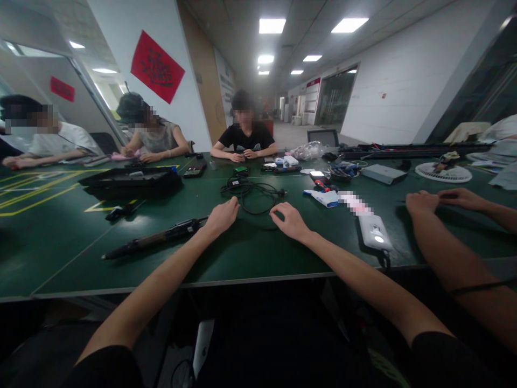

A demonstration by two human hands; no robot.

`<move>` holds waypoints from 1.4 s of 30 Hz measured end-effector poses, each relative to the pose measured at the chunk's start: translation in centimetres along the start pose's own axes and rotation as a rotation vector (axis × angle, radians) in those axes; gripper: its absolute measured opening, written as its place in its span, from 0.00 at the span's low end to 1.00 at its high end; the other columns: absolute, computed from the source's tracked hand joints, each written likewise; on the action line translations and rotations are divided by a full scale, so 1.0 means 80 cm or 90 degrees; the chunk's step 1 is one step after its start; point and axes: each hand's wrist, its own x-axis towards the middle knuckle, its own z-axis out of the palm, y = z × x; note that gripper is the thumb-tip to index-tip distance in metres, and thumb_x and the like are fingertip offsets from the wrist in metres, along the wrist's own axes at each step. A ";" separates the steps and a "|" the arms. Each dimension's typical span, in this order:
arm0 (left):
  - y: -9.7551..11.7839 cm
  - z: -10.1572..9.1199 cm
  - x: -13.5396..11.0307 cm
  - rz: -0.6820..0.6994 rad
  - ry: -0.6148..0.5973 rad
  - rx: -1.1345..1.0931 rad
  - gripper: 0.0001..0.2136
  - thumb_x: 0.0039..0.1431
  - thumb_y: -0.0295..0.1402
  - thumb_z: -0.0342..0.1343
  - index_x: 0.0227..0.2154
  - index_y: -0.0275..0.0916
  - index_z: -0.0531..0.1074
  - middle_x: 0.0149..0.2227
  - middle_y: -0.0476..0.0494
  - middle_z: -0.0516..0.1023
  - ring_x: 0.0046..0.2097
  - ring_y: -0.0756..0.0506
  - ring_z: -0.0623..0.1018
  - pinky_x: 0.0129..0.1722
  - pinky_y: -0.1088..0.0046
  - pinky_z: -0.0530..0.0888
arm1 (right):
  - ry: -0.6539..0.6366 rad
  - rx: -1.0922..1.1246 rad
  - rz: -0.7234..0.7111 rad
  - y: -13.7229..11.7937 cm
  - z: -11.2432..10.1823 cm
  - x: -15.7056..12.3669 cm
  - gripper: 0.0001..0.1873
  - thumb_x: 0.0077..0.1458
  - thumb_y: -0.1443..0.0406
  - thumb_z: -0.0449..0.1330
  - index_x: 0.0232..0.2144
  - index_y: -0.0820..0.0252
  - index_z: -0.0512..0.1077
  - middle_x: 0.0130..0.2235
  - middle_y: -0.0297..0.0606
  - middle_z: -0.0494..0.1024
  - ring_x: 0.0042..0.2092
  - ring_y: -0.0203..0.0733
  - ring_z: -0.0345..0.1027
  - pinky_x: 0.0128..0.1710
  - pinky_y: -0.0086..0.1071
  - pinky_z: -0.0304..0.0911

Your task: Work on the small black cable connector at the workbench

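My left hand point(221, 216) rests on the dark green table point(258, 253), fingers together and stretched forward, right beside the end of a long dark soldering-iron-like tool point(155, 237); it holds nothing. My right hand point(288, 220) hovers just above the table with fingers curled apart, empty. A coiled black cable point(252, 191) lies just beyond both hands.
A white device with a lit spot point(375, 231) lies to the right. A neighbour's arms point(440, 226) rest at the right edge. A black tray point(129, 180), phones, a white fan point(443, 172) and small gadgets lie further back. Three people sit across the table.
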 end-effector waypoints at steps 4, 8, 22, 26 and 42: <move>0.032 0.006 -0.016 0.160 0.003 -0.099 0.11 0.77 0.40 0.42 0.49 0.42 0.66 0.45 0.39 0.80 0.41 0.41 0.82 0.40 0.67 0.74 | -0.035 -0.012 -0.026 -0.001 0.002 -0.002 0.07 0.69 0.65 0.58 0.43 0.58 0.76 0.45 0.42 0.80 0.49 0.47 0.70 0.52 0.41 0.65; 0.053 0.012 -0.029 0.341 -0.039 -0.204 0.10 0.77 0.39 0.43 0.51 0.44 0.66 0.47 0.43 0.78 0.46 0.43 0.81 0.46 0.67 0.75 | -0.115 -0.019 -0.080 -0.003 0.008 -0.005 0.09 0.65 0.64 0.63 0.47 0.59 0.76 0.47 0.43 0.80 0.49 0.47 0.70 0.52 0.40 0.65; 0.053 0.006 -0.031 0.465 0.148 -0.038 0.10 0.75 0.38 0.47 0.46 0.41 0.70 0.41 0.43 0.80 0.42 0.44 0.80 0.42 0.67 0.74 | -0.186 -0.094 0.002 -0.023 0.012 -0.008 0.09 0.62 0.64 0.64 0.45 0.56 0.76 0.42 0.37 0.80 0.41 0.42 0.72 0.40 0.30 0.59; 0.042 0.002 -0.028 0.406 0.175 -0.015 0.10 0.75 0.39 0.47 0.43 0.41 0.70 0.37 0.45 0.79 0.39 0.45 0.79 0.38 0.68 0.71 | -0.172 -0.161 0.022 -0.032 0.013 -0.007 0.07 0.62 0.64 0.62 0.43 0.56 0.75 0.41 0.37 0.79 0.42 0.42 0.70 0.41 0.32 0.58; 0.046 -0.014 -0.025 0.438 0.043 0.002 0.14 0.74 0.40 0.44 0.40 0.41 0.73 0.39 0.40 0.77 0.43 0.42 0.76 0.45 0.65 0.72 | -0.093 -0.271 0.111 -0.020 0.015 -0.004 0.01 0.60 0.67 0.62 0.34 0.58 0.72 0.40 0.48 0.77 0.42 0.50 0.69 0.39 0.38 0.64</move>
